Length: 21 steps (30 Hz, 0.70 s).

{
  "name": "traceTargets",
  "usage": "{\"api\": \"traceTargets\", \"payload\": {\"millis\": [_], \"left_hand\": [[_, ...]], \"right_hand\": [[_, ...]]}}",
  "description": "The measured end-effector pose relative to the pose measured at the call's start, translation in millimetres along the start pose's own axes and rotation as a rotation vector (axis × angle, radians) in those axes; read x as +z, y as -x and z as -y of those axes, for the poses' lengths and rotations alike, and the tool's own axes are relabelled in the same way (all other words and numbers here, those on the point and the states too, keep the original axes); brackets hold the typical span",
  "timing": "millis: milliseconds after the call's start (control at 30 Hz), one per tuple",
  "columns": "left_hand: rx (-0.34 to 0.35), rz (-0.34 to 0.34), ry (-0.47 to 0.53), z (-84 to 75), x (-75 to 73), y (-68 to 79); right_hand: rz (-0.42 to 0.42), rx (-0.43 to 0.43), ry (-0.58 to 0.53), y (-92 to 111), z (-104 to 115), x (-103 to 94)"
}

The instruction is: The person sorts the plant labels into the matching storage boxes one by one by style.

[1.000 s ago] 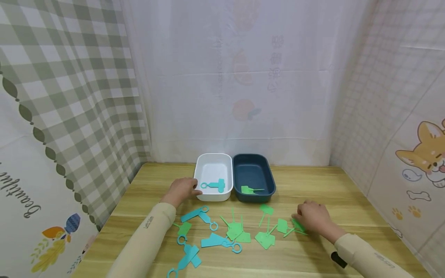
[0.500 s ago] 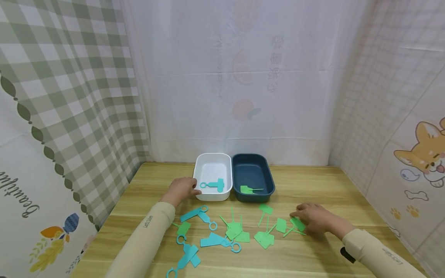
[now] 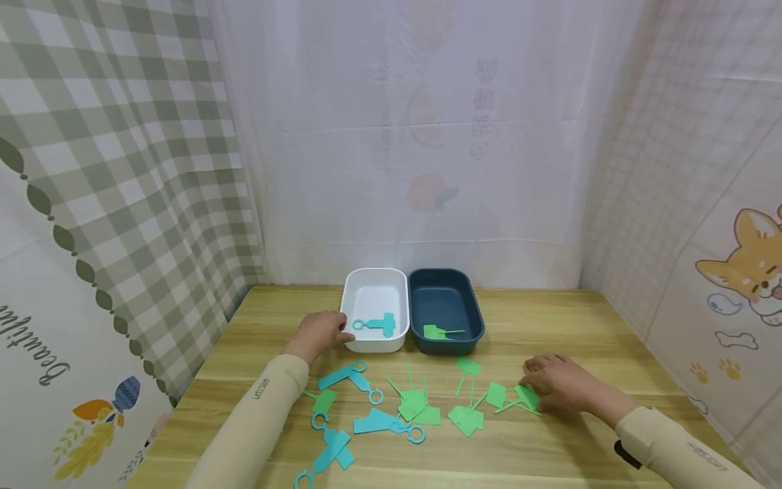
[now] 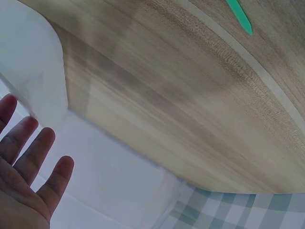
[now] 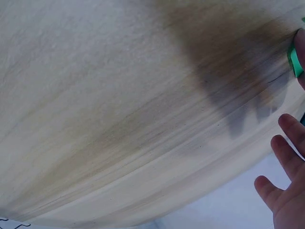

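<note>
My left hand (image 3: 316, 335) rests at the left front rim of the white bin (image 3: 376, 346), and its fingers look loosely extended beside the bin in the left wrist view. Inside that bin lies a blue tag (image 3: 373, 324) with a ring end. Over the right side of the table, my right hand (image 3: 563, 384) has its fingertips at a flat green tag (image 3: 527, 394) with a thin stem. In the right wrist view three fingers spread straight, while another digit touches the green tag (image 5: 295, 61) at the frame edge.
A dark blue bin (image 3: 447, 348) with green tags (image 3: 435, 332) inside stands against the white one. Several green tags (image 3: 467, 420) and blue ring tags (image 3: 374, 422) lie across the table (image 3: 440, 462). Fabric hangs around the back and sides.
My right hand has drawn slightly back to the right, its fingers less bunched, uncovering more of the green tag. That tag has shifted slightly. The left hand stays at the white bin.
</note>
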State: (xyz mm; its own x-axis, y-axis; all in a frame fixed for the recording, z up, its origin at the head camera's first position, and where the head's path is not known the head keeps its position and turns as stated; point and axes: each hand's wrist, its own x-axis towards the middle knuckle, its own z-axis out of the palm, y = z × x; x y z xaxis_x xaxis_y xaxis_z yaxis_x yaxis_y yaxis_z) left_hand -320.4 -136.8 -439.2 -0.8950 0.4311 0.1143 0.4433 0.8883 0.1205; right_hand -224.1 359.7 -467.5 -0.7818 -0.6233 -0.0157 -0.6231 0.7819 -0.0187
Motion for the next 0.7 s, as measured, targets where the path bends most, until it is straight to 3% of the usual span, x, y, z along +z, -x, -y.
{"api": "traceTargets", "payload": {"millis": [433,700], "left_hand": [[-0.008,0.001,0.017,-0.1,-1.1,-1.3],[-0.017,0.021,0.008,0.5,1.3,-1.5]], "right_hand": [[-0.086,-0.026,0.030,1.8,1.1,-11.6],[-0.129,0.015,0.005,-4.7,4.6,-18.7]]}}
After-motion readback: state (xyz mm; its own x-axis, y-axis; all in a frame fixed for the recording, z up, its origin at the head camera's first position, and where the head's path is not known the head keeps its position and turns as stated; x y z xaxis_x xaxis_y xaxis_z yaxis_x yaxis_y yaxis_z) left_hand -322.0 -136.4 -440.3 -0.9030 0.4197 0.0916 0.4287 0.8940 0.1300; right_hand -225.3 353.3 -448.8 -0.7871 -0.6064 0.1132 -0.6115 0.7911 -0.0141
